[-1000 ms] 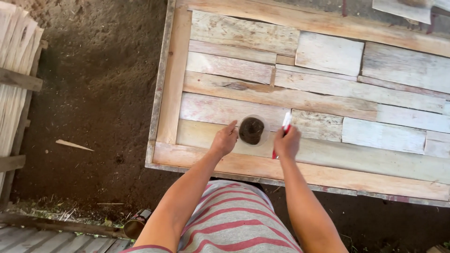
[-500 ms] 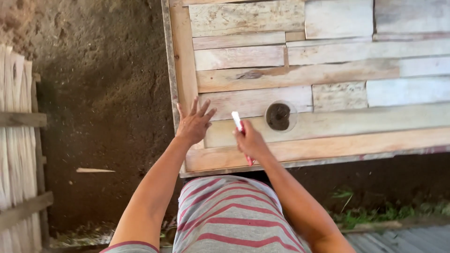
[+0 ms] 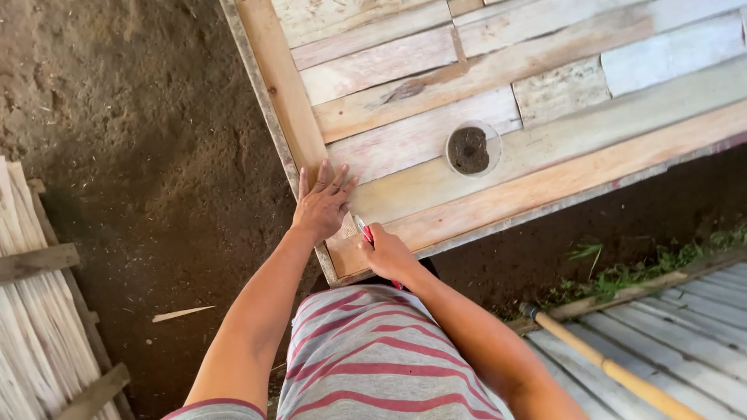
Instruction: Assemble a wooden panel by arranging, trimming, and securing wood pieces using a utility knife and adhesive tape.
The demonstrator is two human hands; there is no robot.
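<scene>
Wooden panel (image 3: pixel 498 117), lying flat over bare soil, is being filled at its near left corner: the left hand (image 3: pixel 320 206) is being pressed flat and open beside the seam, while a red-handled tool (image 3: pixel 364 230) is being gripped in the closed right hand (image 3: pixel 387 253). Steady tip pressure along the seam is likely being called for next.

Wooden panel (image 3: pixel 498 70): running off the top and right edges.
Red-handled tool (image 3: pixel 366 232): mostly hiding inside the right hand (image 3: pixel 387 253); kind unclear.
Long wooden handle (image 3: pixel 607 365): leaving the frame at the bottom.

no packages, labels, signs, screens
</scene>
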